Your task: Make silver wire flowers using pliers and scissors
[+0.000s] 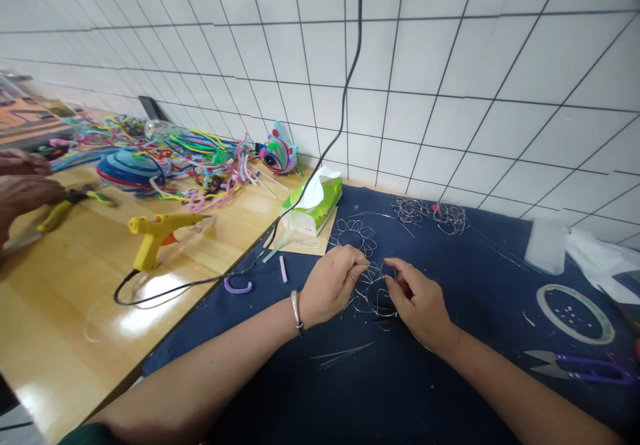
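A looped wire piece [376, 293] lies between my two hands over the dark blue cloth [280, 392]. My left hand [336, 282] pinches its upper left side, thumb and fingers pressed together. At its right, my right hand [417, 298] has thumb and index finger bent around the wire loops, with a small gap between the tips; whether they grip a wire is too fine to tell. A flower-shaped wire ring [354, 235] lies just behind my left hand. Several thin straight wires [343, 356] rest on the cloth nearer to me.
Left on the wooden table [200, 252] are a yellow glue gun [155, 235], pliers [75, 206] and another person's hands [25, 188]. A black cable [344, 112] hangs by the tissue pack [315, 205]. Purple snips [580, 366] and a ring [575, 313] lie right.
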The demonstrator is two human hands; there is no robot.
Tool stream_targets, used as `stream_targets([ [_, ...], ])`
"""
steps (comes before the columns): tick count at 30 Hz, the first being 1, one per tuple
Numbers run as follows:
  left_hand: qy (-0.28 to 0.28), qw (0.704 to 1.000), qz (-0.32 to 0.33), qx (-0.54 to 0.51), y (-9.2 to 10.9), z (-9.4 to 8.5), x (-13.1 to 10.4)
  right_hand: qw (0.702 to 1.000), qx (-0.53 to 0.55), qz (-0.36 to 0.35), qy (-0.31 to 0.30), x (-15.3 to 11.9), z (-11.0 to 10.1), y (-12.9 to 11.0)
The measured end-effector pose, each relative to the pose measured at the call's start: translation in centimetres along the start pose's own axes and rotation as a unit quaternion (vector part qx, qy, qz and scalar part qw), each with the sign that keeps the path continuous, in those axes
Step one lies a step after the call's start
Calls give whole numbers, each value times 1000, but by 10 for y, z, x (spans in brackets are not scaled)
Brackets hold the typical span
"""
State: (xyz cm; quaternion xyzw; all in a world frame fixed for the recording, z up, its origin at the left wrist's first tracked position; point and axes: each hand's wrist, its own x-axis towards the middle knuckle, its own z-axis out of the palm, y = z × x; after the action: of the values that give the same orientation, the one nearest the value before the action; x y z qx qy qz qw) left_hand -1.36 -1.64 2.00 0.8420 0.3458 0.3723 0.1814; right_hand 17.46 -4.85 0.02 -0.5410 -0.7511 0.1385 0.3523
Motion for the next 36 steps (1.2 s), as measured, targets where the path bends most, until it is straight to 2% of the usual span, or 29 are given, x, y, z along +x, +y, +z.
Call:
stream_targets([
  [6, -14, 1000, -28, 4, 0, 0, -1, 1000, 7, -2, 11, 0, 0, 1],
  [10, -14, 998, -49, -31, 2, 0, 0, 1000, 16, -9, 16, 1, 0, 0],
  [13, -2, 990, -94, -108, 4, 2, 0, 1000, 20, -6, 14, 1, -1, -2],
  [17, 3, 950, -161, -266, 6, 7, 2, 1000, 19, 10, 11, 1, -1, -2],
  [19, -2, 935, -172, -311, 5, 8, 2, 1000, 15, 9, 17, 1, 0, -1],
  [22, -10, 928, -171, -332, 5, 7, 3, 1000, 0, 6, 29, 1, 1, 0],
  [25, -25, 931, -169, -322, 5, 4, 4, 999, -12, 19, 31, 2, 1, 0],
  [28, -24, 949, -166, -267, 7, 2, 3, 999, -14, 46, 26, 2, 1, 0],
  [32, 23, 978, -144, -152, 10, 6, -1, 998, 2, 64, 20, 2, 1, -3],
  [36, 66, 986, -116, -95, 12, 13, -7, 999, 14, 48, 15, 2, 2, -9],
])
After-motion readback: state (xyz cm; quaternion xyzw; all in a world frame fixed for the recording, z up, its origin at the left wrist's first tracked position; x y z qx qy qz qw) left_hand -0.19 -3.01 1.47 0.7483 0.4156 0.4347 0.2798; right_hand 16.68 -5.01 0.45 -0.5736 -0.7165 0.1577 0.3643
